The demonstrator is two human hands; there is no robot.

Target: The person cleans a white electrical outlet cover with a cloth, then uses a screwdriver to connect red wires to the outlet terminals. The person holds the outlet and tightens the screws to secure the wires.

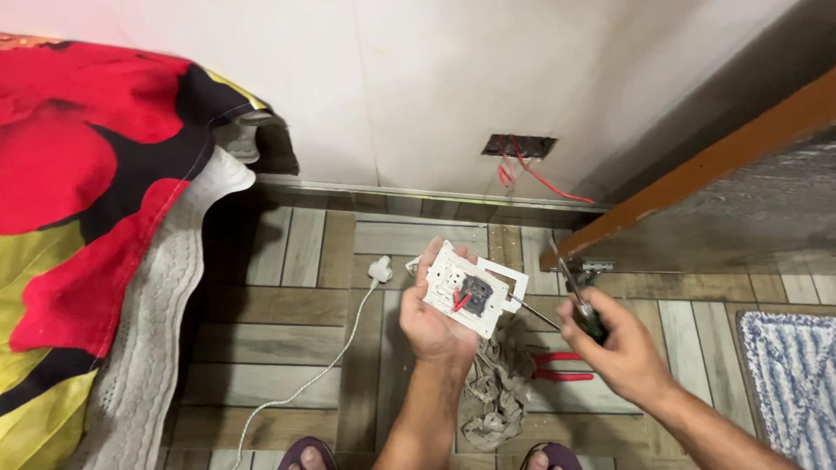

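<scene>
- Switch plate [468, 292], white, sits tilted in the left hand [433, 324], fingers closed round its edge, held above the floor [287, 348].
- Right hand [620, 348] has its fingers wrapped tight on a green-handled screwdriver [570, 300], with the tip touching the plate's right side.
- Rag [496, 392] and red pliers [557, 365] lie on the floor under the hands.
- White plug [380, 270] and cord lie to the left.
- Wall box [519, 146] with red wires [531, 174] is open behind.
</scene>
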